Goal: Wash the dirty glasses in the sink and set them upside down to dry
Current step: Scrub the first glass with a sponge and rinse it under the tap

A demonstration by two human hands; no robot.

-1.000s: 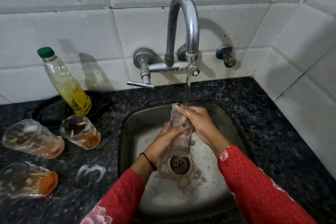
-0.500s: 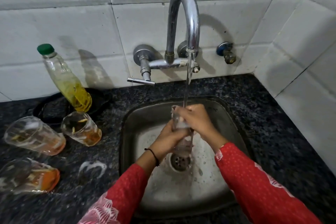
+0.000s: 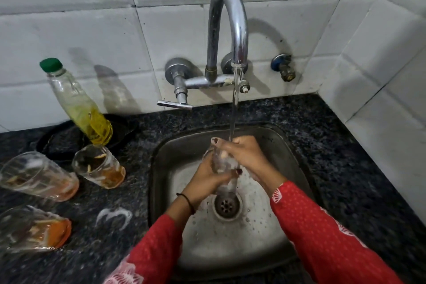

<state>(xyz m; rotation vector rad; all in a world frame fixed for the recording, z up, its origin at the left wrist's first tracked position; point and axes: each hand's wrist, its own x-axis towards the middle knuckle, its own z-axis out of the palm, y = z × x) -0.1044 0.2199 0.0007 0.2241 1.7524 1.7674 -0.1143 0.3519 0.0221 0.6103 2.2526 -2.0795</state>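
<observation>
Two hands hold one clear glass at the centre of the frame, above the drain of the steel sink. The left hand is wrapped round its lower part, and the right hand is curled over its top. Water from the tap falls onto them. Three dirty glasses with orange dregs sit on the dark granite counter at the left edge, near a green-capped bottle of yellow liquid.
</observation>
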